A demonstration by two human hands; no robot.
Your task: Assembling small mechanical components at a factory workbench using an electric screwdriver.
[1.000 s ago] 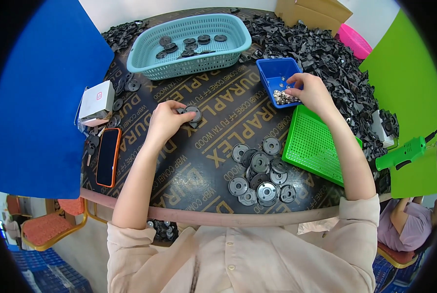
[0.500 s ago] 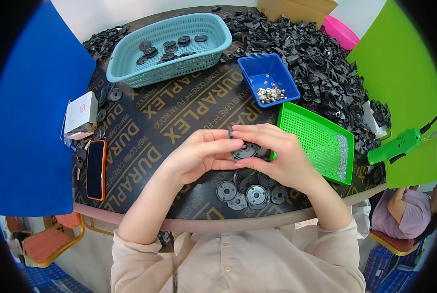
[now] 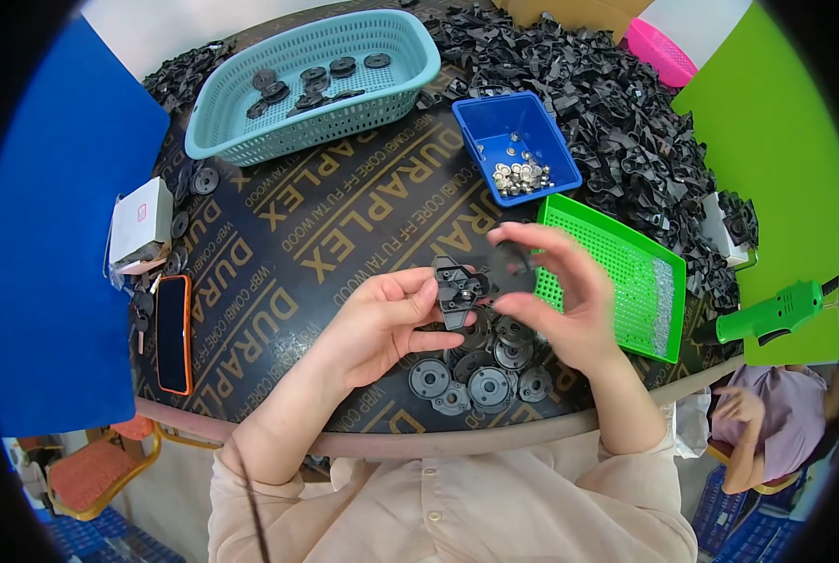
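Note:
My left hand (image 3: 387, 314) holds a flat black plastic part (image 3: 455, 286) with a hole, lifted above the dark table (image 3: 279, 253). My right hand (image 3: 560, 300) pinches a round black disc (image 3: 511, 267) right beside that part, almost touching it. Under both hands lies a cluster of several round black discs (image 3: 480, 371) near the table's front edge. Behind the hands a blue bin (image 3: 515, 145) holds small silver metal pieces (image 3: 521, 175).
A teal basket (image 3: 312, 80) with several black discs stands at the back. A large heap of black parts (image 3: 617, 103) fills the back right. A green perforated tray (image 3: 626, 272), a green tool (image 3: 776, 314), a phone (image 3: 173, 333) and a white box (image 3: 141, 223) are about. Another person sits at the lower right.
My hands came back from the blue bin and the table's left to the middle. They have since lifted and parted a little, each holding a black piece.

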